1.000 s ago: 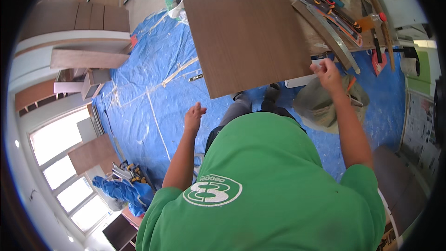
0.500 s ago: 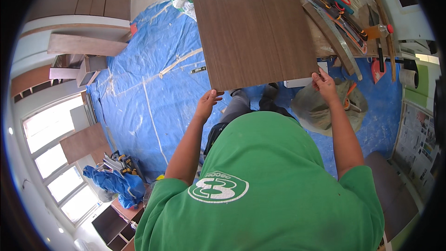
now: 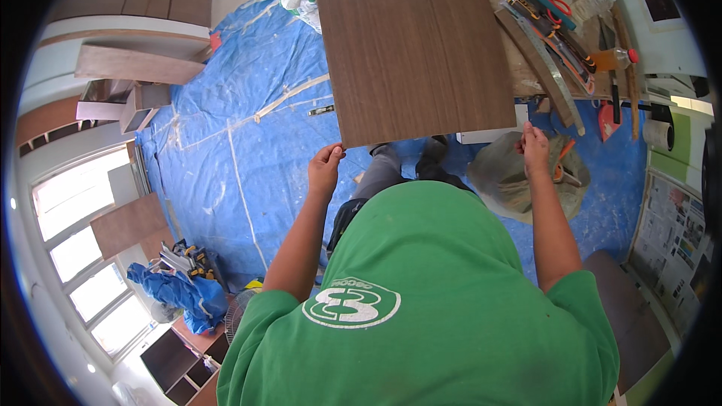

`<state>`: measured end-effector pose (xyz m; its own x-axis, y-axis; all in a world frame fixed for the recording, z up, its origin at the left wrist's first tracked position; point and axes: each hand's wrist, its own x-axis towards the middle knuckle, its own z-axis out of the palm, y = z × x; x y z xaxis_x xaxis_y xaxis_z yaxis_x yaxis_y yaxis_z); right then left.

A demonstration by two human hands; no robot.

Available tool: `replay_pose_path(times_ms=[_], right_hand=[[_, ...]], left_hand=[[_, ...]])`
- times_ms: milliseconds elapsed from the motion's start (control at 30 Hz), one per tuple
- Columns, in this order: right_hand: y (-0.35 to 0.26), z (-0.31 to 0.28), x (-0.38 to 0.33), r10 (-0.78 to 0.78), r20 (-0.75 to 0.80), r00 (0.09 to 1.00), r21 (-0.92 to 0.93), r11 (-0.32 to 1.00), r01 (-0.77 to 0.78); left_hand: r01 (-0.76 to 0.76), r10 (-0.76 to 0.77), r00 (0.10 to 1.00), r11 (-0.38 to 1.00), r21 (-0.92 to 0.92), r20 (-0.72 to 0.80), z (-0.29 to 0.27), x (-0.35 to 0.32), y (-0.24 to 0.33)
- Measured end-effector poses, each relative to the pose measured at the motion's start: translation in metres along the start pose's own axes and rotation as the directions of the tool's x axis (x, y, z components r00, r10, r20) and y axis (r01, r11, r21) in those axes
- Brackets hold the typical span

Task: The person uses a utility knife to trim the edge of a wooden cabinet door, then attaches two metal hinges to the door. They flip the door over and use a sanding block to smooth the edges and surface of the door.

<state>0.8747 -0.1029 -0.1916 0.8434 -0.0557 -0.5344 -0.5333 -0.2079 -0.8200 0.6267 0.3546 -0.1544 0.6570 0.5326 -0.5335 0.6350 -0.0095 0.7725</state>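
A dark brown wood-grain panel point(image 3: 421, 53) reaches from the top of the view toward me, its near edge just beyond my feet. At its near left corner, my left hand point(image 3: 325, 171) pinches the edge between thumb and fingers. Off to the right of the near right corner, my right hand point(image 3: 534, 152) is apart from the panel. Its fingers are curled and pressed together, and anything between them is too small to make out. Part of a workbench point(image 3: 530, 79) shows beyond the panel's right side.
On the bench are a handsaw point(image 3: 560, 45), red-handled scissors point(image 3: 558, 9), a curved strip point(image 3: 543, 75) and a bottle of orange liquid point(image 3: 613, 59). Below stands a greyish sack point(image 3: 500, 180). Blue sheeting point(image 3: 226, 150) covers the floor. Left are wooden boards point(image 3: 129, 225) and a blue bundle point(image 3: 180, 289).
My right hand has come off the panel's near right corner and moved slightly right and toward me. My left hand stays at the left corner, its fingers drawn in closer.
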Motion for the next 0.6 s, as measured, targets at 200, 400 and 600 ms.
replay_pose_path(times_ms=[200, 400, 600], right_hand=[[0.016, -0.002, 0.006, -0.219, 0.067, 0.973, -0.192, 0.955, 0.228], [-0.024, 0.03, -0.028, -0.085, 0.156, 0.984, -0.076, 0.992, 0.098], [-0.028, 0.034, -0.041, -0.021, 0.133, 0.991, -0.07, 0.997, 0.031]], left_hand=[[0.225, -0.222, 0.974, 0.949, -0.22, 0.039, 0.015, -0.014, 0.029], [0.346, -0.322, 0.938, 0.866, -0.361, 0.128, 0.022, -0.038, 0.066], [0.362, -0.335, 0.931, 0.792, -0.492, 0.145, 0.022, -0.031, 0.059]])
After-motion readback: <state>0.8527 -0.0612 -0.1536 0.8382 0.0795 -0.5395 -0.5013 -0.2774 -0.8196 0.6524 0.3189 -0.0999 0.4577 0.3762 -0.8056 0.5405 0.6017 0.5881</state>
